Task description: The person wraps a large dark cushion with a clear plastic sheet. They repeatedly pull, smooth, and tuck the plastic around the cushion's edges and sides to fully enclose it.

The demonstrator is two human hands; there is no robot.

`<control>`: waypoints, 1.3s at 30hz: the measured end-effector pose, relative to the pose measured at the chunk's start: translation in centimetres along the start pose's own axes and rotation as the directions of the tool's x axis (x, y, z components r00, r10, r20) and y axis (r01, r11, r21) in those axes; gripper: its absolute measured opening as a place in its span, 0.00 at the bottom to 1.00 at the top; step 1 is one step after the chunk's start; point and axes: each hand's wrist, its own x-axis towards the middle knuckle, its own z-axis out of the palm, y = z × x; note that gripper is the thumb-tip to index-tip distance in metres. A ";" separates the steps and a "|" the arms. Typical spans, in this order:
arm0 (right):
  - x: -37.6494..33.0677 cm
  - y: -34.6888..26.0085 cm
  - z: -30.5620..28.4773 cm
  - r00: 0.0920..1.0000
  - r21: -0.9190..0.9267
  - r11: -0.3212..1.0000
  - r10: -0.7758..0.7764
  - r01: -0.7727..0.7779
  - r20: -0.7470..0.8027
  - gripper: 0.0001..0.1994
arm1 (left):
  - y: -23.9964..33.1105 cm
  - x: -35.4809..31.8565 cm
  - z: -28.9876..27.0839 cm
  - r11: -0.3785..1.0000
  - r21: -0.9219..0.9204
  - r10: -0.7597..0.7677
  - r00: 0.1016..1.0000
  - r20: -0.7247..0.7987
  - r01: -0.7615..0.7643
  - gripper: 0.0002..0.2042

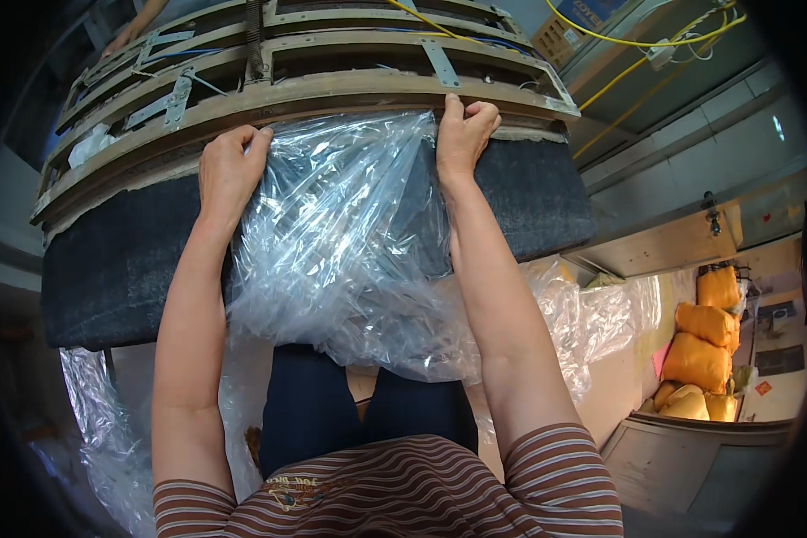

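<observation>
In front of me, a length of clear plastic sheet hangs crumpled between my hands and falls toward my knees. My left hand pinches its upper left edge just below the lip of a wooden frame. At the sheet's upper right corner, my right hand is closed on the plastic against the same frame. The frame has slats, metal brackets and a spring, like the underside of upholstered furniture. Dark grey fabric covers the side facing me. The sheet hides the middle of that fabric.
Another person's hand rests at the far left of the frame. More clear plastic hangs at the lower left. Yellow cables run at the upper right. Stuffed orange bundles are stacked at the right, beyond a ledge.
</observation>
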 end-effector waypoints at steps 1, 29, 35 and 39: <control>0.2 -0.1 -0.1 1.000 0.019 1.000 0.021 -0.021 0.003 0.18 | 0.1 0.1 -0.1 1.000 0.001 0.011 1.000 -0.002 -0.011 0.17; -8.8 -14.0 -18.7 0.573 0.462 0.870 -0.293 -0.172 0.765 0.05 | 7.3 -14.4 -13.6 0.930 -0.213 0.305 0.952 -0.014 -0.301 0.21; -9.9 -15.2 -20.9 0.613 0.468 0.874 -0.299 -0.132 0.731 0.04 | 17.0 -15.8 -12.9 0.708 -0.111 0.698 0.715 -0.038 -0.697 0.25; -9.9 -14.5 -21.5 0.618 0.464 0.873 -0.285 -0.148 0.733 0.04 | 17.3 -16.8 -11.4 0.667 -0.124 0.738 0.674 -0.024 -0.735 0.17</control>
